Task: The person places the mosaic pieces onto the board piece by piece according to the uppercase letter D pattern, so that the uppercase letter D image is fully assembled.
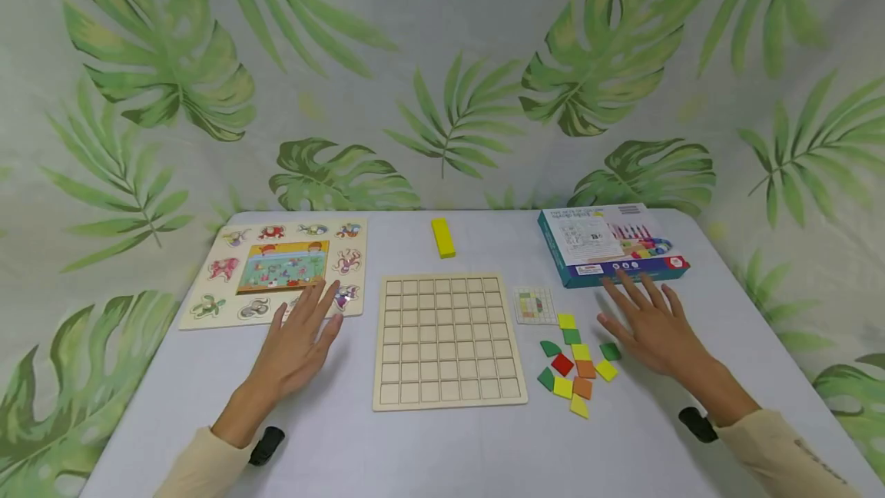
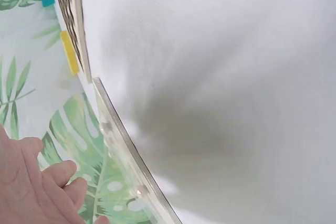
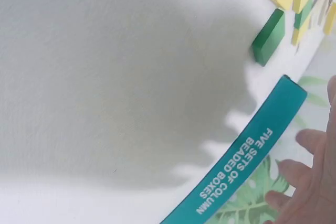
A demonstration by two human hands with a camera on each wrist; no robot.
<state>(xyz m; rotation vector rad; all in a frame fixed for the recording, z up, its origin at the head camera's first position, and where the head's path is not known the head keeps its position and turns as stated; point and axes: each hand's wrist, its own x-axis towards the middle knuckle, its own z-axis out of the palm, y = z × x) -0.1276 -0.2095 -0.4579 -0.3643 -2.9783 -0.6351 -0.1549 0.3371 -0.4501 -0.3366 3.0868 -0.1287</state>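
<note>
My left hand (image 1: 296,346) hovers with fingers spread at the near right corner of a wooden sea-animal puzzle board (image 1: 276,225), holding nothing. On the other side my right hand (image 1: 653,329), also spread and holding nothing, is just in front of a teal and white box (image 1: 588,240). Between the hands lies a wooden grid board (image 1: 448,344) with bare square cells. Beside its right edge are a small pattern card (image 1: 535,305) and several coloured tiles, among them a red square (image 1: 562,364), an orange one (image 1: 583,388) and a green piece (image 1: 611,351).
A yellow block (image 1: 443,238) lies behind the grid board. The white table (image 1: 442,452) ends at a leaf-print cloth (image 1: 442,37) hanging behind it. In the right wrist view, the box's teal side (image 3: 236,161) shows printed lettering.
</note>
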